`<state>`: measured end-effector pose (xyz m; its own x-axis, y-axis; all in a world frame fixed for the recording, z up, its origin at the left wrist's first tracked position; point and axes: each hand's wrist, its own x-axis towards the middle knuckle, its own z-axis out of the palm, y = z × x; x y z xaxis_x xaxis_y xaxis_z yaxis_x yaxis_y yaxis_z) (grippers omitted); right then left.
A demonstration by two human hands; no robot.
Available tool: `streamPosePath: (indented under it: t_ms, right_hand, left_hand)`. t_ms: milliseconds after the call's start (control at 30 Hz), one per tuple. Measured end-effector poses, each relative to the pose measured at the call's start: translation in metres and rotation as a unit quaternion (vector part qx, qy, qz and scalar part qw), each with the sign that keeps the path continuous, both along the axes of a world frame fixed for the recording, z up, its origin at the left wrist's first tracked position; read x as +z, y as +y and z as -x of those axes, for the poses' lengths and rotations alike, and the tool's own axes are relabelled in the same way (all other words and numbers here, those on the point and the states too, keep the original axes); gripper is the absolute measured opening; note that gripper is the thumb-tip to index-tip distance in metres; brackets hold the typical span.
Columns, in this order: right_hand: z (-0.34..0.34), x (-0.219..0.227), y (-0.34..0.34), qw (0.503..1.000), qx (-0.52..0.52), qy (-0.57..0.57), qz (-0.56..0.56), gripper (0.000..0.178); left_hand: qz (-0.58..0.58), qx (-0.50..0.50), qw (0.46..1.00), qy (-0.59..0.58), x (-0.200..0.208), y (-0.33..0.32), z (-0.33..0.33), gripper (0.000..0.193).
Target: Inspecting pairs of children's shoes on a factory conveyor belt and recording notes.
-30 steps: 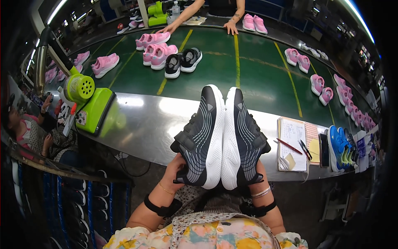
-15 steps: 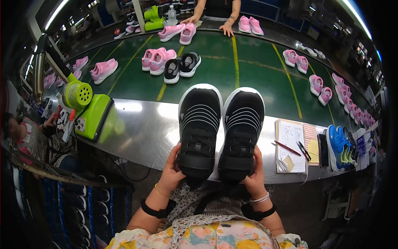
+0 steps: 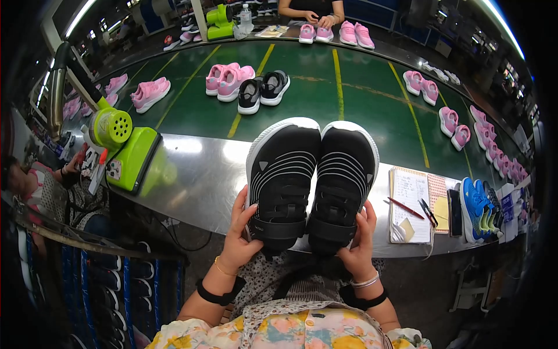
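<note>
Two black sneakers with white soles and thin grey stripes are held up side by side over the metal table edge, toes pointing away from me. My left hand [image 3: 240,227] grips the heel end of the left sneaker [image 3: 283,180], thumb on its outer side. Round the heel of the right sneaker [image 3: 344,180] my right hand [image 3: 359,235] is closed. The toes lean toward each other and nearly touch. Each shoe has a black strap across its top. The fingers beneath the shoes are partly hidden.
Beyond the metal table [image 3: 203,192] runs a green belt [image 3: 314,87] carrying pink sneakers [image 3: 151,94] and a black pair [image 3: 263,91]. A lime-green machine [image 3: 131,157] stands left. Right lie a notebook [image 3: 410,195], pens, a phone [image 3: 455,212] and blue sneakers [image 3: 474,209]. A co-worker [image 3: 311,11] handles pink shoes opposite.
Both black sneakers have turned slightly, their toes closer together. My fingers show more along their sides. Across the belt, the co-worker has moved a pink pair rightward to the far edge.
</note>
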<state>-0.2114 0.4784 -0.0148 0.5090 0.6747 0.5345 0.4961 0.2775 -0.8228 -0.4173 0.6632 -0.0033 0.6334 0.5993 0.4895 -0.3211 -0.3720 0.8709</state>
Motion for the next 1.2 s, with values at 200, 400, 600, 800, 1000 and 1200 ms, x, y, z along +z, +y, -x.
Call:
streamPosePath:
  t_ms: [200,400,600,800,1000,1200]
  right_hand:
    - [0.001,0.018,0.001,0.994,-0.056,-0.090,0.009,0.076]
    - [0.026,0.055,-0.004,0.937,-0.154,-0.228,0.215,0.066]
    - [-0.002,0.066,0.003,0.954,-0.119,-0.101,0.257,0.056]
    - [-0.042,0.043,0.002,0.921,0.014,0.299,0.247,0.052]
    - [-0.045,0.023,0.013,0.877,0.153,0.432,0.147,0.058]
    - [-0.041,0.027,0.019,0.862,0.140,0.484,0.055,0.057]
  left_hand:
    - [-0.070,0.059,0.995,0.035,0.015,0.000,0.000,0.076]
    - [-0.339,0.281,0.842,0.310,0.048,-0.027,-0.008,0.062]
    - [-0.230,0.188,0.906,0.302,0.052,0.007,-0.009,0.054]
    - [0.335,0.018,0.921,0.198,0.033,0.047,-0.003,0.046]
    - [0.398,-0.094,0.897,0.165,0.030,0.048,-0.005,0.054]
    - [0.423,-0.099,0.894,0.106,0.029,0.052,-0.011,0.052]
